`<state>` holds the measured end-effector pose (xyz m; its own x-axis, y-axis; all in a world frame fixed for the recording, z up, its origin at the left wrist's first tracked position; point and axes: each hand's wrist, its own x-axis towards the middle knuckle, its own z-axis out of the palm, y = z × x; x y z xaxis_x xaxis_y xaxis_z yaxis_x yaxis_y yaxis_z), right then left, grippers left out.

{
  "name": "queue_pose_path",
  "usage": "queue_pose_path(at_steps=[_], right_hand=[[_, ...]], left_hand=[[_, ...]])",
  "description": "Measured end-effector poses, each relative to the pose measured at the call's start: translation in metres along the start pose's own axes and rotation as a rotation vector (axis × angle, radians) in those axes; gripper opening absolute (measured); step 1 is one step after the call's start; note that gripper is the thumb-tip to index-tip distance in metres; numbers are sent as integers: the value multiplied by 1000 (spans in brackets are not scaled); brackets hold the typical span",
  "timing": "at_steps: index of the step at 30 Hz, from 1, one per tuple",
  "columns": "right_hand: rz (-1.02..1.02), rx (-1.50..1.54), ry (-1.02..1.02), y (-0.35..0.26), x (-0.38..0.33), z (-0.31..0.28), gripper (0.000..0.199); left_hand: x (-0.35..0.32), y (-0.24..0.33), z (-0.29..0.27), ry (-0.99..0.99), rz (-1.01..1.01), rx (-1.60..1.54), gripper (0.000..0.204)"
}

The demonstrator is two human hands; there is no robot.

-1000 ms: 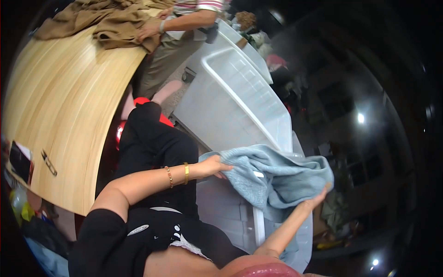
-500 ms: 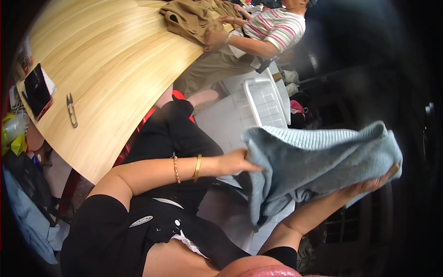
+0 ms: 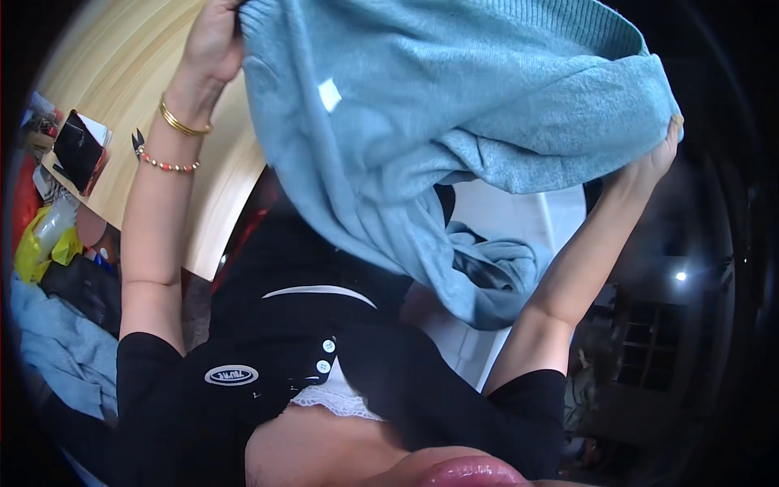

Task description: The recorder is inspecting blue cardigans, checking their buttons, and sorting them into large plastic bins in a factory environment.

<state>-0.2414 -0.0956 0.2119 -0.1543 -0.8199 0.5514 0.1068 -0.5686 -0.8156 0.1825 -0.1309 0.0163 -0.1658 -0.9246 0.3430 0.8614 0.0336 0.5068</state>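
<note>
A light blue knitted sweater (image 3: pixel 454 122) hangs spread between my two raised hands and fills the upper middle of the view. My left hand (image 3: pixel 213 40) grips its top left edge; that wrist wears a gold bangle and a bead bracelet. Out at the right, my right hand (image 3: pixel 653 158) holds the sweater's other end from below. A loose part of the sweater droops toward my lap, over a white plastic bin (image 3: pixel 519 219).
A light wooden table (image 3: pixel 105 73) lies at the upper left, with a small black-and-white box (image 3: pixel 79 148) and small snips (image 3: pixel 136 141) on it. Yellow and blue cloth (image 3: pixel 49 325) is piled at the left. The right side is dark.
Both hands have lifted the blue sweater up from the white bin and spread it wide in front of the camera. The other person at the table is no longer in view.
</note>
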Motion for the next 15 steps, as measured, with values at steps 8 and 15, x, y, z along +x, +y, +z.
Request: queue_pose_path(at_steps=[8, 15], right_hand=[[351, 245, 73, 8, 17, -89, 43], [291, -5, 199, 7, 29, -95, 45]], left_hand=[[34, 19, -67, -435, -276, -613, 28], [37, 29, -45, -106, -314, -565, 24]])
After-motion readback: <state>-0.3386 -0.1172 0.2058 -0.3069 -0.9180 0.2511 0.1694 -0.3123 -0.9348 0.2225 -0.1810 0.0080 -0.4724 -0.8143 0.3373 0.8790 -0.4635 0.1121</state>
